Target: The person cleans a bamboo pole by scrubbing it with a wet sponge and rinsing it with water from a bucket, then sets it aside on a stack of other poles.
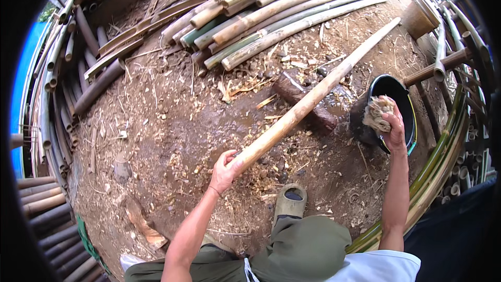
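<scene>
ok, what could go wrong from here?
1. The pale pole may roll or slip: only the left hand grips it, near one end.
2. The right hand, holding a fibrous wad at the black bucket, might knock it.
3. The ground looks wet in patches, so the clog could slide.

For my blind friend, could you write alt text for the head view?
A person's left hand holds the end of a long, pale bamboo pole; the right hand grips a shaggy tan wad at a round black bucket. The pole crosses over a rough brown log on brown dirt, with tan and green bamboo poles piled beyond.
</scene>
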### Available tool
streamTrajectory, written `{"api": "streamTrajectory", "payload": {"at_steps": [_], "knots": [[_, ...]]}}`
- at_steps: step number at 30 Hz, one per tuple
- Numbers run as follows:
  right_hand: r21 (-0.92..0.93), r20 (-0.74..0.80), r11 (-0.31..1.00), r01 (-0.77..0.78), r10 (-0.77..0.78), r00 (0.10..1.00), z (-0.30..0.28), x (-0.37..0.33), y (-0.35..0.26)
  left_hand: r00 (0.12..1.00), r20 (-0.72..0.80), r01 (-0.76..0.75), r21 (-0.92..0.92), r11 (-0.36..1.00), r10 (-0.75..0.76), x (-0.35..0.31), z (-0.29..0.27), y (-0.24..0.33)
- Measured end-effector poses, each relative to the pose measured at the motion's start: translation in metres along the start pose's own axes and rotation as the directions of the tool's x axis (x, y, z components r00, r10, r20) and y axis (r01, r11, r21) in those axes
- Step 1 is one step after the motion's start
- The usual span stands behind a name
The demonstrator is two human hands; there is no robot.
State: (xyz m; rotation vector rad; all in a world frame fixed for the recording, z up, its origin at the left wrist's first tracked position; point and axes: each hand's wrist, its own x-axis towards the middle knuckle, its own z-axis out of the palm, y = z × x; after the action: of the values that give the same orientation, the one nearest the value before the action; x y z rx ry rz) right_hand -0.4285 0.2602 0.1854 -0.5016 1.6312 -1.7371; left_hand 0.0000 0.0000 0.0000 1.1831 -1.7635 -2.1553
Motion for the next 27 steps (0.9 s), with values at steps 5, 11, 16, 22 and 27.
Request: {"api": "streamTrajectory", "payload": {"at_steps": [5, 11, 16, 22, 27], "knots": [[-0.633, 0.240, 0.732, 0.253, -0.125, 0.963, 0.154, 0.041, 0.088, 0.984, 0.063, 0.158, -0.758, 0.633, -0.169, -0.023, -0.022, 0.009], [-0.562, 0.582, 0.337, 0.755, -0.487, 0.651, 0.350, -0.071, 0.208, 0.963, 0.248, 0.270, -0.845, 0.462, -0.109, -0.017, -0.015, 0.012], [-0.592, 0.456, 0.225, 0.774, -0.698, 0.552, 0.249, 0.011, 0.207, 0.971, 0.044, 0.179, -0.782, 0.597, -0.233, -0.029, -0.015, 0.005], [-0.907, 0.205, 0.133, 0.400, -0.689, 0.695, 0.134, 0.121, 0.186, 0.967, -0.094, 0.195, -0.320, 0.927, -0.236, -0.025, 0.000, 0.017], [-0.534, 0.458, 0.409, 0.740, -0.596, 0.660, 0.334, -0.052, 0.212, 0.853, -0.365, -0.255, 0.334, 0.908, 0.374, -0.028, -0.031, -0.031]]}}
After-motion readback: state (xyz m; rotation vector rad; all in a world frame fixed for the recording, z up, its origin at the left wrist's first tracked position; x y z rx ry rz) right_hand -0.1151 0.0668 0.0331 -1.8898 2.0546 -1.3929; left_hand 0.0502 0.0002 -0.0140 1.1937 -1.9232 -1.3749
